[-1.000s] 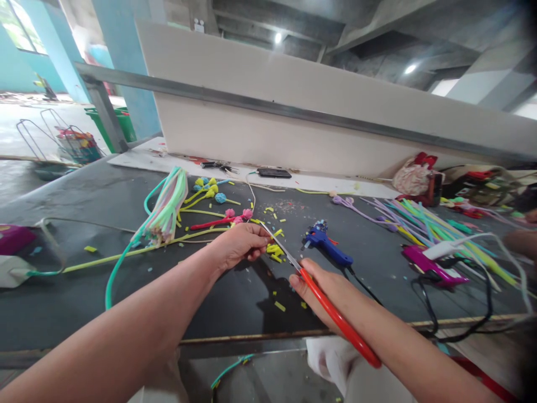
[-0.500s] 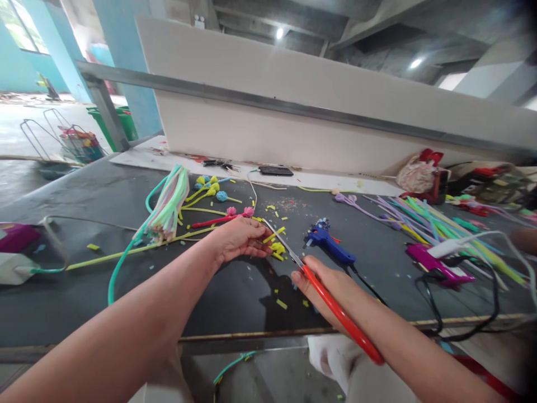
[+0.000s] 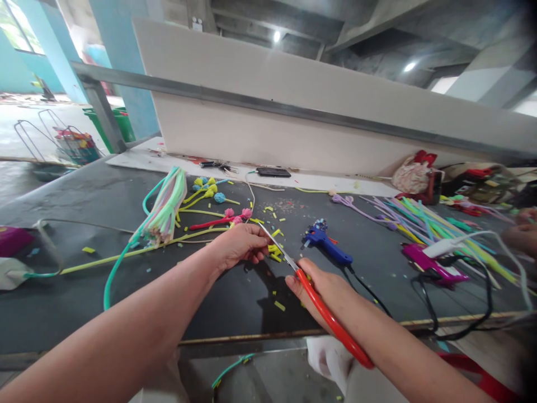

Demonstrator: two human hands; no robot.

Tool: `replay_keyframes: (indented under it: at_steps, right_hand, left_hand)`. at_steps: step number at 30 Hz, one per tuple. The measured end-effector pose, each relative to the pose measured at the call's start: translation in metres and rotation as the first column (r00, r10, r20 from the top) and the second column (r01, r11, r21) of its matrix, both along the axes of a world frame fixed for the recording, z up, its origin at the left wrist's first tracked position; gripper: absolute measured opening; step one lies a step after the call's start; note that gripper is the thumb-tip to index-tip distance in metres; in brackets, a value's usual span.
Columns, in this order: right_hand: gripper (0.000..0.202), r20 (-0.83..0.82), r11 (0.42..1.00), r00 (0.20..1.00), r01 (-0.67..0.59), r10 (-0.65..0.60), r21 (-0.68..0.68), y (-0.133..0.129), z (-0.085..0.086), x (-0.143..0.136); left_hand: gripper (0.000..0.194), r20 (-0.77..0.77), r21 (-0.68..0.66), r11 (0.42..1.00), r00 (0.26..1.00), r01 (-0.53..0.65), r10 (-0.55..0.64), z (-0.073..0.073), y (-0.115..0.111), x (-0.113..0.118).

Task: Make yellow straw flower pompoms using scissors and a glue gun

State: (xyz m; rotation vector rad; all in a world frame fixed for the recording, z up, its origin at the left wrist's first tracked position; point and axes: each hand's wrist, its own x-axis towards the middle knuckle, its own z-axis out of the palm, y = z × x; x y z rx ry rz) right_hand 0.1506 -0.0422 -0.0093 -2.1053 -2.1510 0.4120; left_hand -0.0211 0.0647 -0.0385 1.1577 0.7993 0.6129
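My right hand (image 3: 316,288) is closed around a pair of scissors with red handles (image 3: 331,319). Their metal blades (image 3: 280,248) point up and left toward my left hand (image 3: 245,244). The left fingers are pinched together beside the blade tips; whatever lies between them is hidden or too small to name. Small cut yellow pieces (image 3: 276,253) lie on the dark table just under the blades. Behind my left hand rests a red fuzzy stem (image 3: 210,220) with pink knobs. Right of the scissors is a blue glue gun (image 3: 329,246) with a black cord.
A bundle of pastel fuzzy stems (image 3: 170,201) lies left, near yellow and blue knobbed stems (image 3: 205,189). On the right are more colored stems (image 3: 444,224) and a magenta device (image 3: 432,266) with cords. A phone (image 3: 273,172) sits at the back. Another person's hand (image 3: 524,229) shows far right.
The view has shifted slightly. My left fingers have drawn closer together beside the blade tips, and the scissors stay in my right hand. The other person's hand shows more at the right edge.
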Motion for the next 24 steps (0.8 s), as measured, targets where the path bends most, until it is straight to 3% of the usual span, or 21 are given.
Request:
replay_keyframes:
  at_steps: [9,16,24]
  right_hand:
    - [0.024,-0.006,0.999,1.000,-0.030,0.030,0.017,0.003,-0.006,0.005]
    - [0.031,-0.010,0.999,1.000,-0.021,0.022,0.029,0.006,-0.005,0.007]
    - [0.036,-0.038,0.999,0.999,-0.021,0.023,0.044,0.006,-0.002,0.008]
  left_hand:
    - [0.011,-0.008,0.014,1.000,1.000,-0.005,0.005,-0.001,0.001,0.001]
    - [0.006,-0.026,0.001,1.000,1.000,0.017,-0.017,0.007,-0.001,-0.002]
    - [0.020,-0.060,-0.044,0.998,0.997,0.054,-0.057,0.009,0.004,-0.009]
